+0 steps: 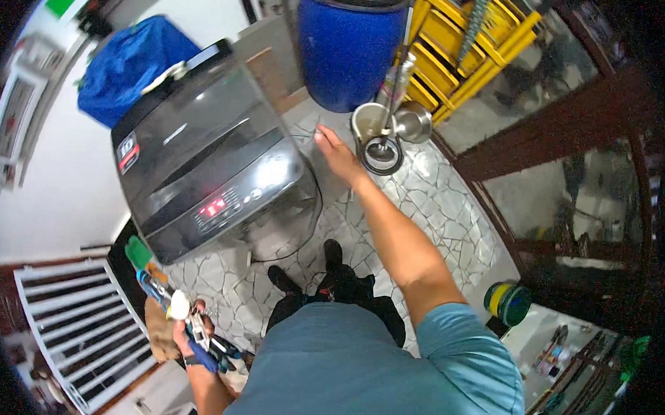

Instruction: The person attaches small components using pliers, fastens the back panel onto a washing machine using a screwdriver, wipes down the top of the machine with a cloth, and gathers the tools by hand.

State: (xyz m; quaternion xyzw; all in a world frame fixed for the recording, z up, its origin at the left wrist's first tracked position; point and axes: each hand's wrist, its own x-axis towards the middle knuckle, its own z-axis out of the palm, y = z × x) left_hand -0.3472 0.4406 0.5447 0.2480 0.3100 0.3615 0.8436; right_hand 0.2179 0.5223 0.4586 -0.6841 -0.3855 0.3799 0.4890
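Note:
My right hand (338,157) reaches forward beside the right side of a dark top-load washing machine (202,142). Its fingertips are pressed together, and a thin dark line like a cord meets them; what they pinch is too small to name. Low on the left, my left hand (183,340) is closed among a cluster of blue, white and black items (202,334), whose kind I cannot make out. Red digits glow on the washer's control panel (217,206).
A blue barrel (350,52) stands at the back, near a bucket (367,120), a metal pot (414,122) and a yellow folding ladder (458,57). Blue cloth (134,65) lies behind the washer. A black cord (319,207) runs onto the tiled floor. A white slatted gate (82,323) stands left.

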